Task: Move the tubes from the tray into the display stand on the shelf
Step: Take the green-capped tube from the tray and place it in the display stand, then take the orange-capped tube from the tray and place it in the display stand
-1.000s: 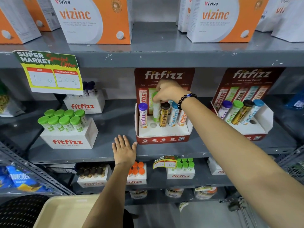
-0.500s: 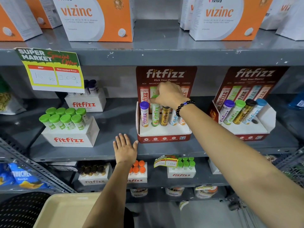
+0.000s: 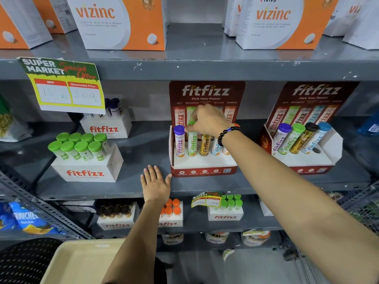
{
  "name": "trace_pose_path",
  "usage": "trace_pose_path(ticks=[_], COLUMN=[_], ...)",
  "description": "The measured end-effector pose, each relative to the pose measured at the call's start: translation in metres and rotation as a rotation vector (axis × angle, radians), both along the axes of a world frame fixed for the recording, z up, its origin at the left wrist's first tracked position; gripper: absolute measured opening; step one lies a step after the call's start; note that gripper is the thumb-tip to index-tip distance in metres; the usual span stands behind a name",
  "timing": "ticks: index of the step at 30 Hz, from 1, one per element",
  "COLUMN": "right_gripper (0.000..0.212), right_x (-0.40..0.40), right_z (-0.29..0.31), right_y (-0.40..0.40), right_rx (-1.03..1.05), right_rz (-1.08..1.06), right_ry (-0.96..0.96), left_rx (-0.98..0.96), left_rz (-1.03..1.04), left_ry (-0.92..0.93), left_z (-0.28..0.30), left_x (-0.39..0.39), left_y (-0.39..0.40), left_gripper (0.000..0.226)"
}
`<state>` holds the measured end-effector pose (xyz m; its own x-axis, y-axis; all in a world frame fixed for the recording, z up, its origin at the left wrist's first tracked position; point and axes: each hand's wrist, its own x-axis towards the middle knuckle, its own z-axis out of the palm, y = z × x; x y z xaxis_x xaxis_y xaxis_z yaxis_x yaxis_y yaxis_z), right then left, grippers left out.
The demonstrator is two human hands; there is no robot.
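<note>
A red and white fitfizz display stand [image 3: 204,163] sits on the middle shelf. It holds a purple-capped tube [image 3: 179,142], a green tube [image 3: 192,144], a gold tube [image 3: 205,144], and blue and orange tubes partly hidden behind my wrist. My right hand [image 3: 209,119] is over the stand, fingers pinched on the cap of the green tube, which stands in its hole. My left hand [image 3: 156,184] lies flat, fingers spread, on the shelf edge just left of the stand. A beige tray [image 3: 82,263] sits low in front; no tubes show in it.
A second fitfizz stand [image 3: 307,158] with several tubes is at the right. A white box of green-capped tubes [image 3: 86,160] stands left. Orange vizinc boxes [image 3: 123,21] fill the upper shelf. A price sign [image 3: 63,85] hangs from its edge. More boxes sit on the lower shelf.
My right hand lowered the green tube into the second hole of the stand, and it now sits level with the others. My left hand stayed on the shelf.
</note>
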<state>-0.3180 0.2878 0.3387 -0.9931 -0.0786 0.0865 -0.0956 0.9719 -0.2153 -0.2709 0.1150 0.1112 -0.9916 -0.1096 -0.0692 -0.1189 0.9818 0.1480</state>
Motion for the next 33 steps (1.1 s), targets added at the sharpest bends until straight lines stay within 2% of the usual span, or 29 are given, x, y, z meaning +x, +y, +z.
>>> trace_pose_path(ticks=[8,13,17,20,23,26,29,33], right_gripper=[0.053,0.067,0.06,0.05,0.039,0.032,0.028,0.026], right_x=[0.0,0.0,0.004,0.012,0.025,0.049,0.078,0.115], right_z=[-0.012,-0.007,-0.002,-0.01,-0.029,-0.061,-0.1,-0.154], right_y=[0.002,0.005,-0.009,-0.035,-0.065,-0.108,-0.15,-0.195], right_rx=[0.032,0.01,-0.162,-0.239,-0.296,-0.297,-0.241,-0.166], right_rz=[0.035,0.046,0.071,0.225,0.389,0.584,0.742,0.918], right_ry=[-0.006,-0.04,0.191,0.373,0.425,0.344,0.208,-0.04], left_rx=[0.0,0.028,0.136,0.176,0.224,0.241,0.228,0.192], left_rz=[-0.003,-0.006,-0.021,0.059,0.135,0.275,0.416,0.578], left_ry=[0.005,0.002,0.064,0.185,0.256,0.254,0.156,0.007], left_z=[0.004,0.006,0.009,0.006,0.005,-0.004,-0.022,-0.048], left_x=[0.003,0.004,0.016,0.048,0.09,0.139,0.196,0.27], left_y=[0.001,0.0,-0.005,-0.012,-0.021,-0.042,-0.063,-0.082], left_gripper=[0.07,0.07,0.068,0.071,0.078,0.074,0.066,0.075])
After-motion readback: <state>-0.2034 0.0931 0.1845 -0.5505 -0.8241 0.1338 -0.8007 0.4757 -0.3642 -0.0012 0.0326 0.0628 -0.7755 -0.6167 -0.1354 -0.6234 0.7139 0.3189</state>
